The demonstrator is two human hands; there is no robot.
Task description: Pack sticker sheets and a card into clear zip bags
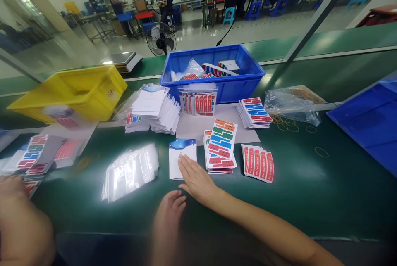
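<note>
Across the green surface (294, 204), slipping looks the likeliest trouble. The pile (149, 103) of white leaflets stands fanned and uneven, so a knock could spread it. Just right of the right hand (198, 179), the top sheet (221, 138) sits askew on its stack; a sideways sweep could drag it off. The booklet (175, 158) lies flat under that hand's fingers, and uneven pressure could skew it. There the grip is unclenched, fingers straight and close together, clamped on nothing. The left hand (172, 204) hangs just beside, blurred, its grip loosely curled with nothing seen in it.

Of 3 bins, the middle blue bin (245, 86) holds clear plastic (194, 67) and printed sheets (214, 70). The yellow bin (93, 105) shows its inner wall, but its floor is hard to make out. The right blue bin (369, 121) hides its contents. Glare on the clear bags (130, 173) masks whether anything is inside. Rubber bands (287, 127) lie near the crumpled bag (288, 100).
</note>
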